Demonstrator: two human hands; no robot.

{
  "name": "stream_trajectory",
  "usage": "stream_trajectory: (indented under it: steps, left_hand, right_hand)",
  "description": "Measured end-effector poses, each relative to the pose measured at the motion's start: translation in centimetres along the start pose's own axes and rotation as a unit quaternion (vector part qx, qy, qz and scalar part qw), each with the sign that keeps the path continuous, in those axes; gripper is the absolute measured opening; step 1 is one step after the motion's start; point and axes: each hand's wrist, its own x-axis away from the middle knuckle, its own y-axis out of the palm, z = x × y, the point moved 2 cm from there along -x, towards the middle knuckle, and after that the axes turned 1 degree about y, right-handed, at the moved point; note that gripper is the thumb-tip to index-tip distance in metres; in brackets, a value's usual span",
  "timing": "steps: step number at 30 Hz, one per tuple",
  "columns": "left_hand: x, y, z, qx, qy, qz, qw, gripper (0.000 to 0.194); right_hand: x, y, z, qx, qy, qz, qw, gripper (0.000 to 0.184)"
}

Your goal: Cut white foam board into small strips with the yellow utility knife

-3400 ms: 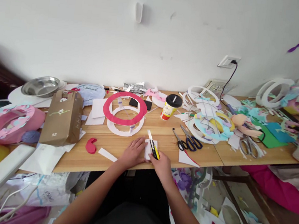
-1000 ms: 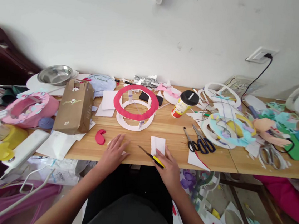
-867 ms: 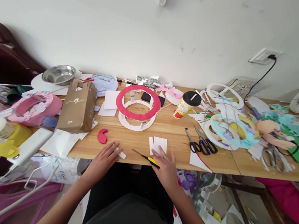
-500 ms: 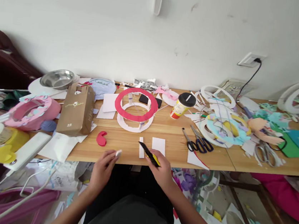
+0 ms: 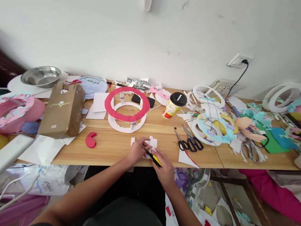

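My right hand (image 5: 164, 167) is closed around a black and yellow utility knife (image 5: 157, 160), whose tip points left towards my left hand. My left hand (image 5: 136, 151) reaches over a white paper rectangle (image 5: 154, 143), fingers pinched at a small white piece (image 5: 151, 138). A narrow white strip (image 5: 133, 140) is partly covered by that hand. Left of my hands lies a red cut-out (image 5: 91, 140) with a notch. Behind them stands a ring frame with a red top ring (image 5: 109, 105) and a white lower ring (image 5: 116, 126), joined by short posts.
Scissors (image 5: 190, 143) and a lidded cup (image 5: 173, 106) are on the right. A brown paper bag (image 5: 62, 112), a pink ring-shaped piece (image 5: 35, 109) and a metal bowl (image 5: 42, 77) stand left. Paper scraps and white rings (image 5: 209, 94) crowd the right side. The table's front edge runs below my hands.
My left hand has moved right and forward, from above the front edge to the white paper beside the knife. The view has shifted right. The knife stays in my right hand.
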Motion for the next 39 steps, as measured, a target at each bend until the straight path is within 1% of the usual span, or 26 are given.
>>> stream_trajectory:
  steps: [2, 4, 5, 7, 9, 11, 15, 18, 21, 23, 25, 28, 31, 35, 39]
  left_hand:
    - [-0.4, -0.1, 0.0, -0.036, 0.026, -0.024, 0.999, 0.024]
    - [-0.5, -0.8, 0.1, -0.074, 0.052, -0.040, 0.995, 0.019]
    - [-0.4, -1.2, 0.3, -0.107, 0.075, -0.052, 0.990, 0.019]
    - [-0.3, -2.0, 0.6, -0.200, 0.144, -0.079, 0.966, 0.022]
    - [-0.2, -2.5, 0.8, -0.274, 0.205, -0.097, 0.935, 0.028]
    - [-0.2, -2.8, 0.9, -0.303, 0.242, -0.118, 0.914, 0.037]
    - [-0.5, -2.4, 1.0, -0.312, 0.288, -0.187, 0.886, 0.051]
    - [-0.9, -1.9, 1.4, -0.312, 0.301, -0.207, 0.877, 0.063]
    - [-1.2, -1.5, 2.1, -0.302, 0.301, -0.211, 0.879, 0.060]
    - [-1.4, -1.2, 2.4, -0.294, 0.290, -0.205, 0.887, 0.055]
    - [-1.6, -1.0, 2.5, -0.290, 0.272, -0.198, 0.896, 0.057]
    - [-1.7, -0.7, 2.1, -0.285, 0.246, -0.192, 0.906, 0.071]
    - [-1.8, -0.6, 1.8, -0.287, 0.243, -0.190, 0.907, 0.083]
    - [-1.7, -0.6, 1.9, -0.288, 0.260, -0.198, 0.900, 0.084]
    - [-1.7, -0.5, 2.1, -0.303, 0.254, -0.196, 0.897, 0.080]
  right_hand:
    - [0.2, -0.3, 0.9, 0.028, 0.006, 0.006, 1.000, 0.038]
    - [0.4, -0.7, 1.4, 0.047, -0.004, -0.011, 0.999, 0.037]
    - [0.5, -0.8, 1.6, 0.052, -0.012, -0.025, 0.998, 0.036]
    - [0.8, -1.1, 1.6, 0.052, -0.028, -0.049, 0.997, 0.036]
    - [1.0, -1.3, 1.5, 0.046, -0.035, -0.055, 0.997, 0.036]
    - [1.1, -1.4, 1.4, 0.040, -0.038, -0.056, 0.997, 0.036]
    - [1.1, -1.4, 1.0, 0.042, -0.053, -0.079, 0.995, 0.036]
    - [1.2, -1.1, 0.8, 0.053, -0.052, -0.064, 0.995, 0.035]
    - [1.5, -0.9, 0.7, 0.057, -0.041, -0.032, 0.997, 0.036]
    - [1.8, -0.7, 0.7, 0.057, -0.030, -0.016, 0.998, 0.036]
    - [2.0, -0.5, 0.7, 0.061, -0.013, -0.004, 0.998, 0.036]
    - [2.3, -0.2, 0.8, 0.067, 0.021, 0.017, 0.997, 0.034]
    - [2.3, 0.1, 0.8, 0.055, 0.059, 0.038, 0.996, 0.030]
    - [2.3, 0.5, 0.7, 0.036, 0.089, 0.057, 0.994, 0.028]
    - [2.6, 0.7, 0.9, 0.027, 0.098, 0.061, 0.993, 0.031]
